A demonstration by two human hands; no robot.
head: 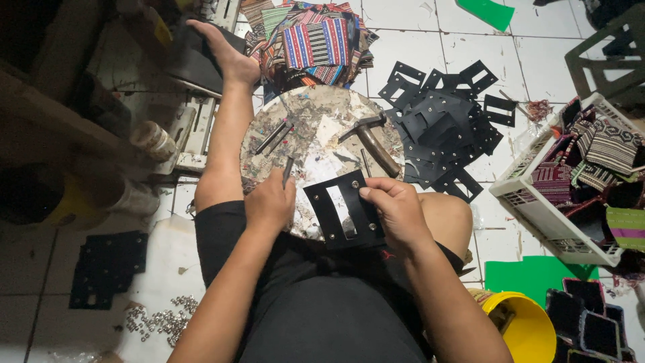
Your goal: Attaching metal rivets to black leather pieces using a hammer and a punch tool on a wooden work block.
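While my left hand clamps its fingers on a thin metal punch and my right hand pinches the black cut-out panel on the round scarred block, I see a hammer lying just beyond and black panels heaped right.

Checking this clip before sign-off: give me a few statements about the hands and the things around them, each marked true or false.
1. The right hand holds a black cut-out piece on the round work block. True.
2. The left hand is empty. False: it holds a thin metal punch.
3. The hammer lies on the block, in neither hand. True.
4. The white basket holds loose rivets. False: it holds patterned woven fabric pieces; the rivets lie on the floor.
5. The bucket is yellow. True.
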